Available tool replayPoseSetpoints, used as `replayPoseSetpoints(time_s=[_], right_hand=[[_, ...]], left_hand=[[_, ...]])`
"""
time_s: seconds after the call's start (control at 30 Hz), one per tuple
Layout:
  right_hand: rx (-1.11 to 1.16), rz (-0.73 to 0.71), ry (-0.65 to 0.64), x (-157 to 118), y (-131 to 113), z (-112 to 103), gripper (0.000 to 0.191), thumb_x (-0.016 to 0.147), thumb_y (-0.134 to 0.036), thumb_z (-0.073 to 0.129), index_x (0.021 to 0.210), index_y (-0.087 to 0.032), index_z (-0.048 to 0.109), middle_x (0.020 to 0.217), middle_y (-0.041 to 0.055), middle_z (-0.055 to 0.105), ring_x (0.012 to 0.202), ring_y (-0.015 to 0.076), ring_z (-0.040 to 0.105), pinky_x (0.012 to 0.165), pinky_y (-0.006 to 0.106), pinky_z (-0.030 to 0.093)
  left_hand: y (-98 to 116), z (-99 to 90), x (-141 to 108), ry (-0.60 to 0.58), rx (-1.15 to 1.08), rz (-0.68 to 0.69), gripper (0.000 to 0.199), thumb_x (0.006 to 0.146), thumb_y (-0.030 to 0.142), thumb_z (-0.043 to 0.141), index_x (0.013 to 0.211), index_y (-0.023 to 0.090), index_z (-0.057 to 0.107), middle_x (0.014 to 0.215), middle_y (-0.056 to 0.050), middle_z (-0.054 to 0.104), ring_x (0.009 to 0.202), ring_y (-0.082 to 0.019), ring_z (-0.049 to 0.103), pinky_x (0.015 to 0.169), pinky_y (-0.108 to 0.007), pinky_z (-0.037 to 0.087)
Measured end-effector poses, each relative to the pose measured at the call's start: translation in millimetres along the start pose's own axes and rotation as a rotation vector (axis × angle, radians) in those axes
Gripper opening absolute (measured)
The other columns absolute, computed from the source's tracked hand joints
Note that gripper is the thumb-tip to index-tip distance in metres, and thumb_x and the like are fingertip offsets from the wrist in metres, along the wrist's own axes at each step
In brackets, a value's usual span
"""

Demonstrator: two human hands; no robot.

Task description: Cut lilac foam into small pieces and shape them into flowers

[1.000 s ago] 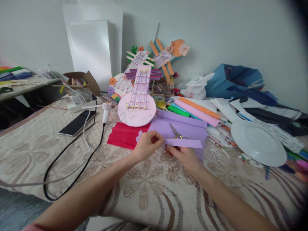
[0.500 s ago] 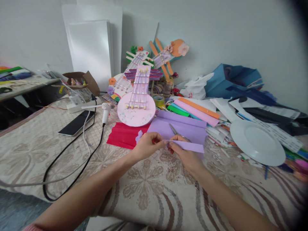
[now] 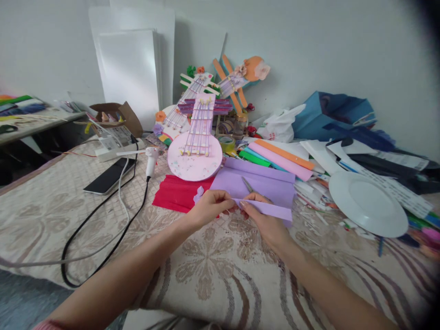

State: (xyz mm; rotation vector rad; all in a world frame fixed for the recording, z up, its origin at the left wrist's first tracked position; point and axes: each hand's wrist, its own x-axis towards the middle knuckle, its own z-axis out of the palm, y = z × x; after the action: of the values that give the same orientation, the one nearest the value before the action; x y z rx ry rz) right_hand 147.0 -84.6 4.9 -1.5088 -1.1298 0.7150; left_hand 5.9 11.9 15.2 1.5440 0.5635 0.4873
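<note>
A folded purple paper strip [image 3: 273, 210] is pinched between both hands near the table's middle. My left hand [image 3: 212, 206] holds its left end with thumb and fingers pressed together. My right hand [image 3: 263, 215] grips the strip just to the right, and the strip's free end sticks out past it. Behind the hands lies a larger purple sheet [image 3: 230, 178] with scissors [image 3: 247, 184] on it, their handles partly hidden by my right hand. Red crepe paper [image 3: 175, 195] and a small lilac paper flower [image 3: 198, 195] are beside my left hand.
A pink paper-plate instrument [image 3: 195, 167] stands behind the hands. To the left are a glue gun [image 3: 150, 162], cables and a phone [image 3: 110, 176]. A white plate [image 3: 367, 204], paper rolls [image 3: 282, 156] and scraps lie right, with a blue bag [image 3: 309, 114] behind.
My left fingers have shifted slightly along the strip and closed in. The strip has tilted a little, with its right end slightly lower.
</note>
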Motion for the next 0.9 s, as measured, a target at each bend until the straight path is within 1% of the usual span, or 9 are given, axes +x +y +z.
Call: replayPoseSetpoints(time_s=[0.1,0.2,0.33,0.43,0.57,0.67,0.77,0.9], right_hand=[[0.008,0.005,0.034,1.3,2.8,-0.9,0.022,0.079,-0.04,0.054,0.069,-0.02,0.054,0.059,-0.0017,0.052,0.057,0.014,0.047,0.054,0.024,0.036],[-0.007,0.01,0.022,1.0,3.9,-1.2,0.023,0.079,-0.041,0.054,0.07,-0.02,0.054,0.06,-0.0011,0.054,0.058,0.0146,0.048,0.054,0.025,0.036],[-0.064,-0.013,-0.011,-0.7,0.2,-0.9,0.022,0.08,-0.04,0.053,0.069,-0.021,0.054,0.06,-0.0011,0.053,0.058,0.0148,0.047,0.053,0.025,0.036],[-0.1,-0.04,-0.027,-1.2,-4.3,-1.0,0.019,0.08,-0.037,0.052,0.069,-0.021,0.054,0.061,-0.0013,0.053,0.058,0.0147,0.047,0.052,0.024,0.035],[-0.114,-0.045,-0.029,-0.7,-4.6,-2.0,0.019,0.081,-0.035,0.052,0.069,-0.021,0.053,0.061,-0.0017,0.053,0.058,0.0143,0.046,0.052,0.024,0.034],[-0.085,-0.005,-0.006,-0.3,-1.7,-3.0,0.02,0.08,-0.038,0.052,0.07,-0.021,0.054,0.06,-0.0019,0.053,0.057,0.0143,0.047,0.052,0.025,0.034],[-0.077,0.007,-0.01,-0.5,-2.0,-3.2,0.019,0.08,-0.037,0.052,0.07,-0.021,0.054,0.06,-0.0023,0.053,0.057,0.0141,0.047,0.052,0.025,0.034],[-0.125,-0.04,-0.045,-1.0,-7.3,-2.1,0.018,0.079,-0.033,0.052,0.066,-0.021,0.053,0.058,-0.0029,0.052,0.056,0.0135,0.046,0.051,0.024,0.033]], left_hand=[[4.2,-3.7,1.4,0.051,-0.025,-0.008,0.019,0.075,0.031,0.057,0.072,0.012,0.06,0.07,-0.004,0.063,0.064,-0.01,0.056,0.061,-0.021,0.046],[5.1,-5.6,2.3,0.091,0.008,0.014,0.025,0.075,0.036,0.056,0.072,0.012,0.059,0.07,-0.004,0.062,0.062,-0.009,0.055,0.058,-0.021,0.045],[-1.5,-4.1,1.1,0.054,0.109,0.054,0.028,0.069,0.039,0.063,0.069,0.012,0.059,0.063,-0.002,0.058,0.057,-0.008,0.051,0.052,-0.019,0.041],[-4.6,-3.2,-0.7,0.028,0.106,0.044,0.026,0.069,0.038,0.063,0.067,0.012,0.057,0.06,0.0,0.055,0.054,-0.007,0.049,0.049,-0.018,0.038],[1.2,-5.1,-0.7,0.006,0.07,0.015,0.019,0.073,0.03,0.06,0.07,0.012,0.058,0.066,-0.002,0.059,0.059,-0.008,0.052,0.054,-0.019,0.041],[6.4,-7.7,1.5,0.063,0.026,0.005,0.017,0.074,0.028,0.057,0.07,0.012,0.057,0.067,-0.003,0.06,0.061,-0.009,0.054,0.059,-0.02,0.044],[6.6,-9.1,3.1,0.116,0.04,0.035,0.022,0.076,0.033,0.056,0.071,0.011,0.056,0.067,-0.003,0.059,0.06,-0.008,0.053,0.058,-0.021,0.043],[2.9,-6.9,1.2,0.028,0.094,0.045,0.024,0.073,0.035,0.06,0.072,0.011,0.059,0.066,-0.003,0.059,0.06,-0.009,0.053,0.056,-0.02,0.042]])
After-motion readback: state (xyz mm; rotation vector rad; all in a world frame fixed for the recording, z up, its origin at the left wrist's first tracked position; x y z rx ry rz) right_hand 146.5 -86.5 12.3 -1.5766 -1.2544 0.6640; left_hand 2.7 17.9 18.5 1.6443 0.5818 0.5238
